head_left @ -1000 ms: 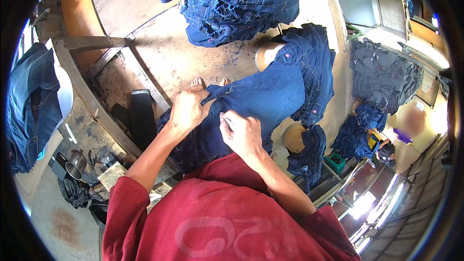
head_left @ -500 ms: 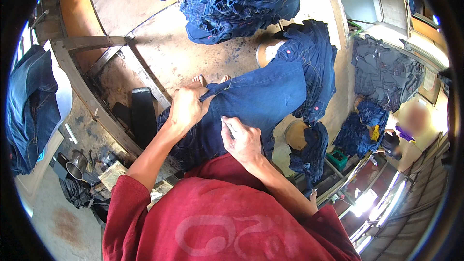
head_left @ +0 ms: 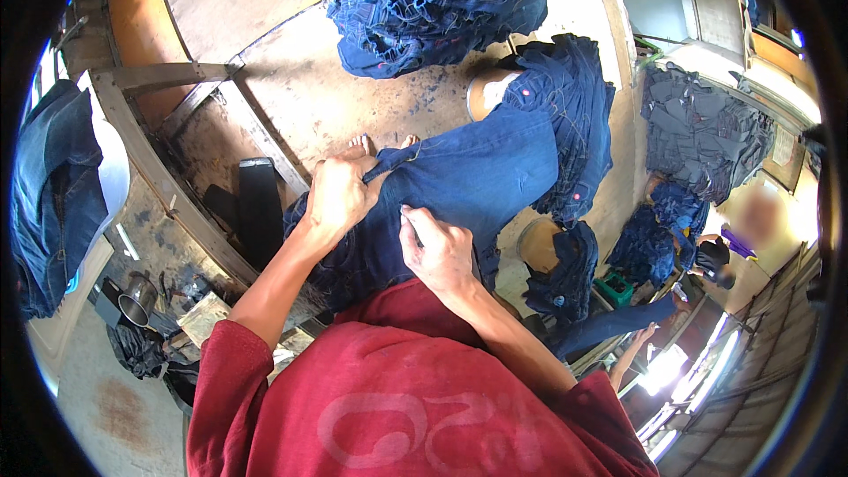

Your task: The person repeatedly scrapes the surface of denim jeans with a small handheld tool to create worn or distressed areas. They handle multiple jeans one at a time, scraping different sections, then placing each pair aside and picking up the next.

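A pair of dark blue jeans (head_left: 477, 163) lies stretched across my lap, one part reaching away to the right. My left hand (head_left: 340, 194) is closed on the denim near its far left edge, pinching and lifting a fold. My right hand (head_left: 439, 252) rests low over the cloth, a little right of my left hand, with its fingers curled together. Whatever sits inside those fingers is hidden or too small to make out.
A big jeans pile (head_left: 442, 9) stands ahead, with another draped jeans stack (head_left: 570, 124) at right. Dark grey garments (head_left: 702, 128) lie farther right. A metal mug (head_left: 139, 300) stands at left by a wooden frame (head_left: 190, 199). Another person (head_left: 711, 256) works at far right.
My right hand has shifted slightly left over the denim; my left hand keeps its grip. At the lower right, a blue jeans leg and another person's arm have come into view.
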`<state>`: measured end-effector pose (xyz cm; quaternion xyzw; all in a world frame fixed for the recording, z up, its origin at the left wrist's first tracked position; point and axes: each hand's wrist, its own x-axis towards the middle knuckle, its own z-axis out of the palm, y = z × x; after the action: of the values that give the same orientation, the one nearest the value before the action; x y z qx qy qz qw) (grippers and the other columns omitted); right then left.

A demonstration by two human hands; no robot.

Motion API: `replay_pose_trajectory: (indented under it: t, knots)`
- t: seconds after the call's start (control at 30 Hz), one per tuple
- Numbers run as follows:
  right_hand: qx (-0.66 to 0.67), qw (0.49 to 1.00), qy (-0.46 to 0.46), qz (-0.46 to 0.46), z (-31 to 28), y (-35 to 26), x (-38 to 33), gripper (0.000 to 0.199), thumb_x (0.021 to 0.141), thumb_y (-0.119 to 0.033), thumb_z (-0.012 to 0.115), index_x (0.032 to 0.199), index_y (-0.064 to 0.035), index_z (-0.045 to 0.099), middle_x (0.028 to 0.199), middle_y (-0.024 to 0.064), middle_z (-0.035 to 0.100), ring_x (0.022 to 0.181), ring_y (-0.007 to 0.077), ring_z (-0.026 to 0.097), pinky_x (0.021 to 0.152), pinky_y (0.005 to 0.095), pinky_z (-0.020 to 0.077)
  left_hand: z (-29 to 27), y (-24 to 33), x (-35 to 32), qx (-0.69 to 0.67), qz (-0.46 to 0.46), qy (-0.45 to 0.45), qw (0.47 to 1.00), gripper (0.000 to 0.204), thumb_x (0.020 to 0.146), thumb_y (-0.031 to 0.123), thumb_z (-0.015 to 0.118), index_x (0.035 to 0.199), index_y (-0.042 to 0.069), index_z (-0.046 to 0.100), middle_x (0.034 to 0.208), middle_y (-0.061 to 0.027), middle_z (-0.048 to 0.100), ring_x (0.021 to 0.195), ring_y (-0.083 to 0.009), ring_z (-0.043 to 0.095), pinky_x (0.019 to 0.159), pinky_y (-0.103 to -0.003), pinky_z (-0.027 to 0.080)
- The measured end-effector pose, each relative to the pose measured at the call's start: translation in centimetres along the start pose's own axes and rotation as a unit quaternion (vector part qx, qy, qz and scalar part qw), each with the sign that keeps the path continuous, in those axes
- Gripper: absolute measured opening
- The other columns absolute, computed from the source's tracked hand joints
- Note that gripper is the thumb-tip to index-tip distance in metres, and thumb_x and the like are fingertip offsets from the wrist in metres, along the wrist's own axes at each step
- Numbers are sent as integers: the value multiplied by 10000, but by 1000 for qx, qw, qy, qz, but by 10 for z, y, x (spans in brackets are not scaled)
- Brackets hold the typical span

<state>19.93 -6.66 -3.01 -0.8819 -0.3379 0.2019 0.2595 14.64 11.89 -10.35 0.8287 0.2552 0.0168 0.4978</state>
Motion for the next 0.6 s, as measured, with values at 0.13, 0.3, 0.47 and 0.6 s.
replay_pose_trajectory:
  t: [0.13,0.3,0.47,0.6]
  knots:
    - [-71,996,-52,1,-2,-2,-2,114,931,-48,763,1032,-75,718,699,117,727,573,299,731,518,397,571,1,-1,0,5,2,-2,1000,134,853,106,871,954,23,840,848,-190,710,752,-389,733,700,-432,588]
    - [-7,1000,-19,9,-2,1,-1,87,960,-89,738,1044,-82,718,680,111,718,549,292,719,502,400,565,1,-2,0,0,3,-3,1000,136,855,107,870,952,17,837,853,-188,712,755,-394,732,702,-438,586]
    - [-86,995,-47,-10,0,2,-2,101,974,-106,713,1074,-93,719,667,97,712,545,288,720,497,402,572,0,0,0,19,-2,-9,1000,141,855,113,872,948,14,834,843,-179,705,763,-390,730,706,-443,579]
    - [-40,999,-33,15,-2,1,-2,56,966,-97,748,987,-68,704,675,127,713,563,304,725,500,401,562,-2,1,0,7,4,-6,1000,140,852,116,875,939,15,832,840,-182,703,764,-391,730,702,-440,579]
